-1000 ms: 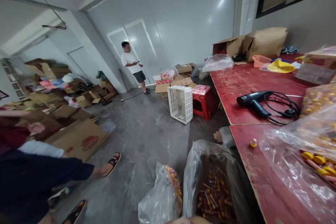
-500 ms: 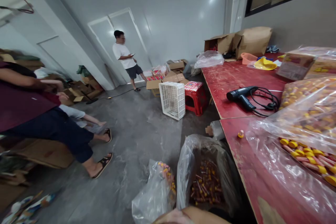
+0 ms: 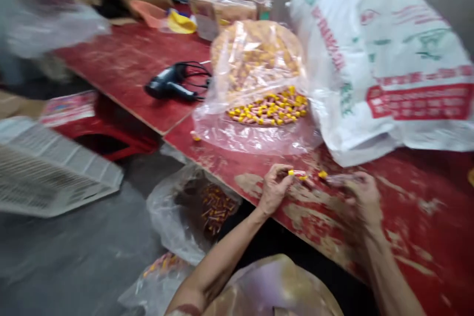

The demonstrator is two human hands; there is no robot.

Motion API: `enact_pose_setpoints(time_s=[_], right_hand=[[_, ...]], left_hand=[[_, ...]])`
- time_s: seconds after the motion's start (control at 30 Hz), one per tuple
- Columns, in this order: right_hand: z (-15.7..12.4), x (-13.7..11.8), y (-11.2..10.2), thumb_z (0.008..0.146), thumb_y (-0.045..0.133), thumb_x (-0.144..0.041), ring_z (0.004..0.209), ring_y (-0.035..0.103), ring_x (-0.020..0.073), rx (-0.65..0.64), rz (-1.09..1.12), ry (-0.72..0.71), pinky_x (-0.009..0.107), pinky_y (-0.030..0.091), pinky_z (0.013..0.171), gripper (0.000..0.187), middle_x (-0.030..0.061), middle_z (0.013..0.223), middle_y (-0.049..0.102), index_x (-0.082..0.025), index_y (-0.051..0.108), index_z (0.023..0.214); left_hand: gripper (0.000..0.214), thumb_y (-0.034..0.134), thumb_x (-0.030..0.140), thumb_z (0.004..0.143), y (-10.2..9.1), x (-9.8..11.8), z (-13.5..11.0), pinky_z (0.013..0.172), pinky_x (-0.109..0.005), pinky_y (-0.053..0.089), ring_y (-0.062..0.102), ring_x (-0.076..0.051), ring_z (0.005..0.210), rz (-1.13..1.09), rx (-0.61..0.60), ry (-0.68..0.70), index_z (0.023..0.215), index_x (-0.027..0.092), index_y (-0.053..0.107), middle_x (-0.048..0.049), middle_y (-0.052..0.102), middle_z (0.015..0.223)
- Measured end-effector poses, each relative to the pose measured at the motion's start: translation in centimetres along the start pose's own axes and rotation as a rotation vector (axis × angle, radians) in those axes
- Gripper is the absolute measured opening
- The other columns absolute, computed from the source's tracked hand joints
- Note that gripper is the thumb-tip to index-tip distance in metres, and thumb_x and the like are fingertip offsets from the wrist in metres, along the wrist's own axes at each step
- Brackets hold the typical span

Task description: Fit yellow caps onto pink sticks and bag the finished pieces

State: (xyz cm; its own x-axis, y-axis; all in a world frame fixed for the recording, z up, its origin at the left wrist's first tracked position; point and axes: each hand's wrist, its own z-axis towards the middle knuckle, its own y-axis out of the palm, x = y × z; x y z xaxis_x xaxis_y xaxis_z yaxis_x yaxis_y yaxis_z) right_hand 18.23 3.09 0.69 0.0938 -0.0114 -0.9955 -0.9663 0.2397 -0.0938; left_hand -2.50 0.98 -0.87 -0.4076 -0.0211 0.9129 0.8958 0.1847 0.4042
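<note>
I see the left hand (image 3: 274,189) pinch a tube (image 3: 298,173), the blurred right hand (image 3: 365,200) grip another tube (image 3: 334,180); from the left one, bag (image 3: 255,140) at twelve o'clock, sack (image 3: 385,64) at one.

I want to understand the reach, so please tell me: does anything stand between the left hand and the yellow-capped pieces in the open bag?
Only the loose clear front of the bag, low on the table, lies between the left hand and the pieces. The sack stands to the right, outside that path.
</note>
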Motion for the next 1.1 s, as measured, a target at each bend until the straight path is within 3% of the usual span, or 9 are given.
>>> enact_pose_setpoints(time_s=[0.1, 0.27, 0.43, 0.6, 0.7, 0.8, 0.9, 1.0, 1.1], right_hand=[[-2.2, -1.0, 0.6, 0.066, 0.075, -0.038, 0.074, 0.065, 0.0173, -0.083, 0.061, 0.037, 0.029, 0.055, 0.065, 0.051, 0.0036, 0.089, 0.066, -0.022, 0.05, 0.108], [-4.3, -2.2, 2.6, 0.075, 0.068, -0.042, 0.082, 0.067, 0.0184, -0.34, -0.088, 0.013, 0.031, 0.055, 0.072, 0.031, 0.0061, 0.096, 0.067, -0.02, 0.057, 0.092], [-5.8, -1.5, 1.8, 0.087, 0.055, -0.039, 0.084, 0.065, 0.0193, -0.432, -0.417, -0.228, 0.031, 0.053, 0.075, 0.024, 0.0066, 0.096, 0.067, -0.019, 0.06, 0.099], [-6.9, -1.4, 0.6, 0.093, 0.04, -0.033, 0.085, 0.065, 0.0212, -0.523, -0.75, -0.418, 0.032, 0.05, 0.074, 0.027, 0.0109, 0.1, 0.067, -0.019, 0.058, 0.108], [-6.0, -1.4, -0.4, 0.093, 0.038, -0.032, 0.068, 0.062, 0.0197, -0.634, -0.973, -0.409, 0.029, 0.045, 0.062, 0.025, 0.009, 0.081, 0.067, -0.018, 0.059, 0.095], [-4.7, -0.4, -0.6, 0.089, 0.038, -0.024, 0.055, 0.054, 0.0168, -0.721, -1.139, -0.419, 0.027, 0.035, 0.053, 0.021, 0.006, 0.065, 0.061, -0.018, 0.056, 0.081], [-4.3, 0.6, 0.1, 0.086, 0.035, -0.019, 0.052, 0.049, 0.0147, -0.67, -1.185, -0.485, 0.027, 0.03, 0.052, 0.02, 0.0054, 0.064, 0.058, -0.019, 0.054, 0.078], [-4.4, 0.4, 0.2, 0.088, 0.035, -0.024, 0.053, 0.048, 0.0146, -0.674, -1.132, -0.506, 0.027, 0.032, 0.053, 0.022, 0.0044, 0.064, 0.057, -0.02, 0.052, 0.075], [-3.8, -0.7, -0.4, 0.092, 0.037, -0.033, 0.058, 0.055, 0.0161, -0.758, -0.971, -0.421, 0.026, 0.04, 0.056, 0.025, 0.0035, 0.07, 0.061, -0.022, 0.056, 0.079]], left_hand=[[0.031, 0.074, 0.031, 0.069, 1.2, -0.4, -1.3, 0.07, -0.021, 0.049, 0.06, -0.01, 0.073, -0.045, 0.0, -0.045, 0.094, 0.017, 0.062, -0.0004, 0.062, 0.084], [0.029, 0.073, 0.032, 0.071, 2.4, -0.7, -3.5, 0.069, -0.025, 0.051, 0.061, -0.011, 0.067, -0.071, 0.021, -0.156, 0.093, 0.016, 0.064, -0.0011, 0.065, 0.083], [0.027, 0.062, 0.03, 0.08, 2.7, -1.0, -5.5, 0.092, -0.031, 0.047, 0.063, -0.018, 0.097, 0.092, 0.028, -0.139, 0.101, 0.016, 0.07, -0.0074, 0.068, 0.106], [0.028, 0.052, 0.018, 0.081, 3.0, -2.1, -6.9, 0.088, -0.032, 0.049, 0.064, -0.019, 0.093, 0.162, -0.111, -0.174, 0.103, 0.016, 0.068, -0.0067, 0.07, 0.099], [0.031, 0.046, 0.009, 0.077, 3.1, -2.3, -6.8, 0.087, -0.033, 0.049, 0.064, -0.019, 0.089, 0.417, -0.279, -0.067, 0.095, 0.018, 0.07, -0.0054, 0.07, 0.091], [0.036, 0.045, 0.007, 0.076, 2.7, -1.2, -5.9, 0.087, -0.033, 0.049, 0.064, -0.021, 0.092, 0.646, -0.303, 0.058, 0.102, 0.018, 0.068, -0.0072, 0.07, 0.096], [0.03, 0.046, 0.01, 0.08, 1.6, 0.8, -3.8, 0.081, -0.031, 0.05, 0.065, -0.02, 0.086, 0.744, -0.191, 0.169, 0.099, 0.019, 0.068, -0.0067, 0.069, 0.092], [0.022, 0.048, 0.012, 0.082, -0.5, 2.9, 0.1, 0.076, -0.029, 0.048, 0.063, -0.018, 0.078, 0.852, -0.013, 0.303, 0.089, 0.019, 0.067, -0.0054, 0.067, 0.083], [0.021, 0.046, 0.011, 0.083, -2.9, 4.6, 5.3, 0.076, -0.03, 0.047, 0.061, -0.019, 0.08, 1.016, 0.13, 0.389, 0.089, 0.018, 0.065, -0.0067, 0.065, 0.086]])
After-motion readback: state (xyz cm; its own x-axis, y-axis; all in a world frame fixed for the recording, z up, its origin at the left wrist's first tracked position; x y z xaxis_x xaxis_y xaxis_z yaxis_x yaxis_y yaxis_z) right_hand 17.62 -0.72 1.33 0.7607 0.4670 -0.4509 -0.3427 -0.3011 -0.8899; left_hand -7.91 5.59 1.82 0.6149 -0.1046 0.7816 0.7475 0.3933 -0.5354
